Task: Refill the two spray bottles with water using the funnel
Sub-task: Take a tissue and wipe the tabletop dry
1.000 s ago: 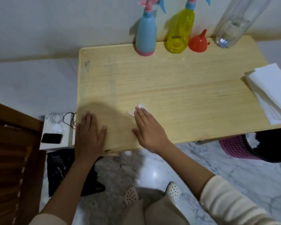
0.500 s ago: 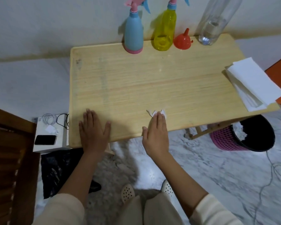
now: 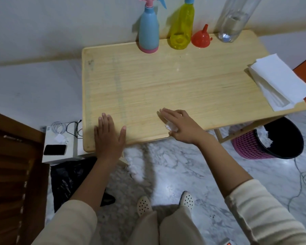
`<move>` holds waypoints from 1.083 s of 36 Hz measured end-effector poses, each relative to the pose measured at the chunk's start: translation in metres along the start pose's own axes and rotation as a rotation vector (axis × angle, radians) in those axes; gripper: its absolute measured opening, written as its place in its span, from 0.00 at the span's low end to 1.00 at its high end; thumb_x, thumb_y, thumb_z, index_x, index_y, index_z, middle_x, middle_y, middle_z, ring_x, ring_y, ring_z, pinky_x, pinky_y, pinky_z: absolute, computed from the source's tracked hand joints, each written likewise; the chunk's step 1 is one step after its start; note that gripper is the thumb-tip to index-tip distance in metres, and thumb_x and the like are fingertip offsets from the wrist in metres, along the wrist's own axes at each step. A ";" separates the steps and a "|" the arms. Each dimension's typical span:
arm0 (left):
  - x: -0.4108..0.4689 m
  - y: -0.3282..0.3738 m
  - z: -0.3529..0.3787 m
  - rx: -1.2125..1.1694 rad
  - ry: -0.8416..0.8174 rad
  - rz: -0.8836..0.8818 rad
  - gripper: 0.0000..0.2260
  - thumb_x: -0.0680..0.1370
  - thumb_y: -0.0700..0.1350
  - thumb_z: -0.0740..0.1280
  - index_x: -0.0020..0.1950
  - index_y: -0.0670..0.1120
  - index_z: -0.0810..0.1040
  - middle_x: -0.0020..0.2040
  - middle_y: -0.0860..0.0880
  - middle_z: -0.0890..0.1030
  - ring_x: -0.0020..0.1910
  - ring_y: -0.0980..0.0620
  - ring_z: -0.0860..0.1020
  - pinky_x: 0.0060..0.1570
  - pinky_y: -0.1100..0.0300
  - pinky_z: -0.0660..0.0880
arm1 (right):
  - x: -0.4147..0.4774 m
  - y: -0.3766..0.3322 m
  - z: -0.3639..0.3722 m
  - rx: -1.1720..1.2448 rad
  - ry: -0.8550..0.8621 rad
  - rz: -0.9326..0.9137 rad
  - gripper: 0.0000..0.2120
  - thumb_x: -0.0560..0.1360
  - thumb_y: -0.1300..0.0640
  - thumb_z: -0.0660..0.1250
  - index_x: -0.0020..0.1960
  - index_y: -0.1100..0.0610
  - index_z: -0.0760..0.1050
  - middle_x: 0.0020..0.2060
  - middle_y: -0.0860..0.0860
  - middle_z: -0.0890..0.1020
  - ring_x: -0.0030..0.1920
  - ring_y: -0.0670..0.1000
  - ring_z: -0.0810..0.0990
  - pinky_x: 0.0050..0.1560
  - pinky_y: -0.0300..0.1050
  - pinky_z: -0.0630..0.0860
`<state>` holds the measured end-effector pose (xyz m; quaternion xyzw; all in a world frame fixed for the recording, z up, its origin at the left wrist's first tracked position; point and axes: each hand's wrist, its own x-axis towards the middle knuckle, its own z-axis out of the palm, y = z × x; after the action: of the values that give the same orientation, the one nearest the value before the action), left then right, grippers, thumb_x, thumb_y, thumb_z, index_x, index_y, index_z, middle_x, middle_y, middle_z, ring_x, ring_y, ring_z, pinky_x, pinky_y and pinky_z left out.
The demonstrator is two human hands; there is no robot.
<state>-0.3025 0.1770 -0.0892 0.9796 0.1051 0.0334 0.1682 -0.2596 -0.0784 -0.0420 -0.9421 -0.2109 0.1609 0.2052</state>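
At the far edge of the wooden table [image 3: 166, 82], against the wall, stand a blue spray bottle [image 3: 147, 32] with a pink base and a yellow spray bottle [image 3: 181, 30]. A red funnel [image 3: 201, 38] lies mouth-down beside them, then a clear plastic bottle [image 3: 233, 20] with a little water. My left hand [image 3: 109, 137] rests flat on the table's near left edge. My right hand [image 3: 178, 124] presses a crumpled white tissue [image 3: 170, 127] onto the near edge with straight fingers. Both hands are far from the bottles.
A stack of white paper napkins [image 3: 279, 84] lies on the table's right end. A pink bin [image 3: 251, 147] with a black liner stands below it. A white box [image 3: 60, 144] with a phone and cables sits left of the table, next to a wooden door [image 3: 11, 174].
My right hand slid the tissue to the right along the near edge, and its fingers now point left. My left hand stayed flat in place.
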 end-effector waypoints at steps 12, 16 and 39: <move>-0.004 -0.001 -0.002 -0.030 -0.030 0.007 0.29 0.81 0.51 0.59 0.76 0.38 0.56 0.78 0.41 0.54 0.77 0.44 0.52 0.74 0.47 0.49 | -0.005 -0.005 0.001 0.037 0.069 0.060 0.37 0.73 0.60 0.68 0.76 0.49 0.52 0.66 0.48 0.69 0.64 0.54 0.64 0.57 0.46 0.68; -0.006 0.001 -0.002 -0.027 -0.028 0.005 0.28 0.81 0.51 0.60 0.75 0.37 0.57 0.77 0.40 0.55 0.77 0.43 0.53 0.74 0.46 0.50 | -0.001 -0.008 -0.003 -0.031 0.036 0.056 0.29 0.72 0.59 0.67 0.72 0.51 0.63 0.63 0.50 0.69 0.63 0.54 0.65 0.55 0.48 0.72; -0.042 0.083 0.001 -0.029 -0.129 -0.105 0.24 0.81 0.47 0.58 0.74 0.39 0.61 0.77 0.40 0.56 0.76 0.39 0.52 0.73 0.47 0.51 | -0.049 0.042 -0.001 0.277 0.311 0.075 0.07 0.75 0.60 0.67 0.53 0.58 0.80 0.48 0.55 0.80 0.49 0.56 0.75 0.48 0.40 0.65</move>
<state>-0.3275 0.0912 -0.0635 0.9702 0.1448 -0.0372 0.1905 -0.2876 -0.1359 -0.0493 -0.9256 -0.1174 0.0486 0.3564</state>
